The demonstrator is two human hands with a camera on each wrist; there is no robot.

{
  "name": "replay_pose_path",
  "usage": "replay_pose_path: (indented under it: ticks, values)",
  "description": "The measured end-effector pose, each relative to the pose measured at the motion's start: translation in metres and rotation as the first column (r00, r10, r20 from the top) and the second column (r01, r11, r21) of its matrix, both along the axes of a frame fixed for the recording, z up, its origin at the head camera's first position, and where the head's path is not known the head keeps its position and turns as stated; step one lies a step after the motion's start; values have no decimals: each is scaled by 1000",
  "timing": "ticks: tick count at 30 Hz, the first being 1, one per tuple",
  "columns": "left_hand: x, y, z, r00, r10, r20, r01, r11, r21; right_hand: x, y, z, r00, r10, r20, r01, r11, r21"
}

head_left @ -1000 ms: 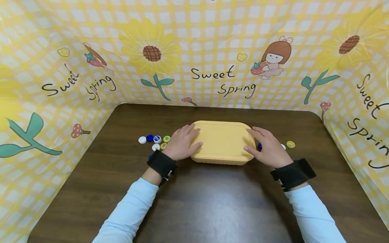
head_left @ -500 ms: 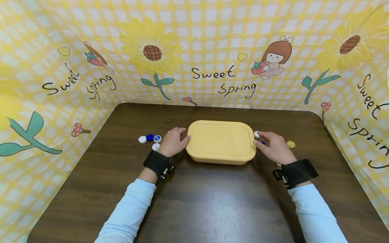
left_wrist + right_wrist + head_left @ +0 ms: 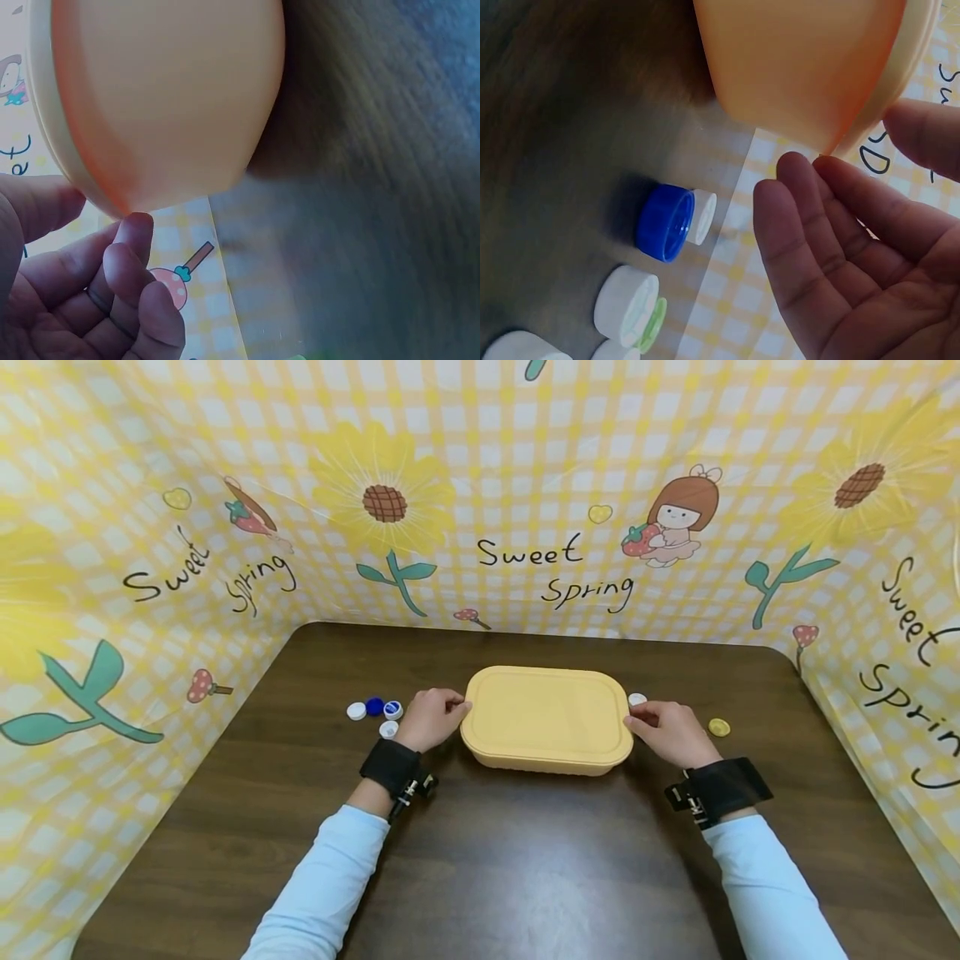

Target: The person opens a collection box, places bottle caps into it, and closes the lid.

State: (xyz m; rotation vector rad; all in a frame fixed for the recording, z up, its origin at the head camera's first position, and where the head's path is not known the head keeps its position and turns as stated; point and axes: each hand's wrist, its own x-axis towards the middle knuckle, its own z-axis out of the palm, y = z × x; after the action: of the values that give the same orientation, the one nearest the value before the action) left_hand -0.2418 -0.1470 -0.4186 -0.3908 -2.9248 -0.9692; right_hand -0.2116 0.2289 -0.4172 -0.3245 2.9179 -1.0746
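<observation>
A yellow plastic box (image 3: 547, 765) with a matching rounded lid (image 3: 547, 714) stands on the table in the head view. My left hand (image 3: 430, 720) pinches the lid's rim at the left end; the left wrist view has the thumb on top and a fingertip under the edge. At the opposite end, my right hand (image 3: 670, 734) pinches the rim the same way, the other fingers loosely bent below. The lid sits on the box, and whatever is inside is hidden. Beside the right hand lie a blue bottle cap (image 3: 660, 223) and a white bottle cap (image 3: 626, 304).
Left of the box lie several bottle caps, among them a white cap (image 3: 356, 711) and a dark blue cap (image 3: 374, 707). A yellow cap (image 3: 719, 727) lies farther right. The brown table (image 3: 495, 860) is walled by a yellow checked cloth (image 3: 510, 468).
Both hands have moved from the top of the lid outward to its two ends, and thumb and fingers have closed on the rim. The head view has tilted slightly.
</observation>
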Motion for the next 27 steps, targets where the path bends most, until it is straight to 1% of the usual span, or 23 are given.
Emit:
replay_pose_path:
  ticks: [10, 16, 18, 21, 27]
  values:
    - [1, 3, 0, 999, 27, 18, -27, 999, 33, 1, -2, -4, 999, -36, -9, 36, 998, -47]
    - [3, 3, 2, 999, 28, 19, -29, 998, 47, 4, -4, -3, 998, -61, -13, 60, 997, -58]
    - [4, 4, 3, 999, 28, 14, -29, 998, 55, 6, -5, -1, 998, -66, -17, 65, 996, -65]
    - [5, 4, 6, 1000, 28, -12, -27, 998, 61, 7, -5, 1, 997, -76, -27, 74, 995, -68]
    - [7, 2, 12, 998, 21, -57, -17, 997, 76, 10, -3, 6, 996, -65, -62, 61, 996, -65]
